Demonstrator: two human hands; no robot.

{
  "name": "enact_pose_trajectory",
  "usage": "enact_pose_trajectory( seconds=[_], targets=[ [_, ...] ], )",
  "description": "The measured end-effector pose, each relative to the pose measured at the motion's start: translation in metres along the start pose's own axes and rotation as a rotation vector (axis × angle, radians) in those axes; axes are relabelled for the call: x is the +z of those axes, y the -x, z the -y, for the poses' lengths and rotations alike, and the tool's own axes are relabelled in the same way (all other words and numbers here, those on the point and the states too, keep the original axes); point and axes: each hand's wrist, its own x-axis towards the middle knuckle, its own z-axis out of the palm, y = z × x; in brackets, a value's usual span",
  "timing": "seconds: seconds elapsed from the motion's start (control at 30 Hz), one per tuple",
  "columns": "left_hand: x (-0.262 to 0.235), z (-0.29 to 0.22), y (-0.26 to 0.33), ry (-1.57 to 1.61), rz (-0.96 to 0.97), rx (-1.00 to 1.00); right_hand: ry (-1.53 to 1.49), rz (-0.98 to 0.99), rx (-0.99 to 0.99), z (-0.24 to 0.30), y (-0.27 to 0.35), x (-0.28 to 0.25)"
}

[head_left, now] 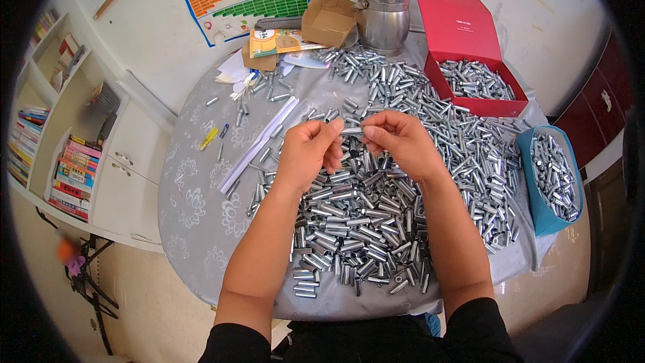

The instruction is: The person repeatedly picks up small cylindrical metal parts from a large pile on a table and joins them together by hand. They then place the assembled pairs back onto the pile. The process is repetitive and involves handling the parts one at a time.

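A round grey-covered table (181, 228) spans the frame's middle, bearing a broad pile of metal tubes (356, 228), a red box (497, 107) at upper right and a blue bin (535, 195) at right, while at centre the left hand (304, 153) and right hand (408, 146) pinch one short tube (351, 131) between thumbs and fingers.

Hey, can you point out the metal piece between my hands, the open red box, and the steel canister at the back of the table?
Metal piece (352, 132), head view: middle of its shiny barrel.
Open red box (490, 107), head view: its front wall.
Steel canister (383, 25), head view: its body, below the lid.
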Motion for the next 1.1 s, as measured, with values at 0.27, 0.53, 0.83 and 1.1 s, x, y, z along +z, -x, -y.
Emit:
enact_pose_trajectory(
  seconds=[0.27, 0.53, 0.83, 1.1],
  targets=[
    [0.006, 0.002, 0.001, 0.065, -0.003, -0.154, 0.344, -0.100, -0.338, 0.001, 0.007, 0.001],
    [0.005, 0.001, 0.002, 0.096, -0.004, -0.131, 0.122, -0.042, 0.020, 0.007, 0.005, 0.000],
    [0.003, 0.004, -0.001, 0.098, -0.029, -0.129, 0.125, -0.080, -0.219, -0.003, 0.001, -0.004],
    [0.004, 0.006, -0.001, 0.072, 0.017, -0.124, 0.431, -0.065, -0.236, 0.008, 0.010, 0.005]
  ],
)
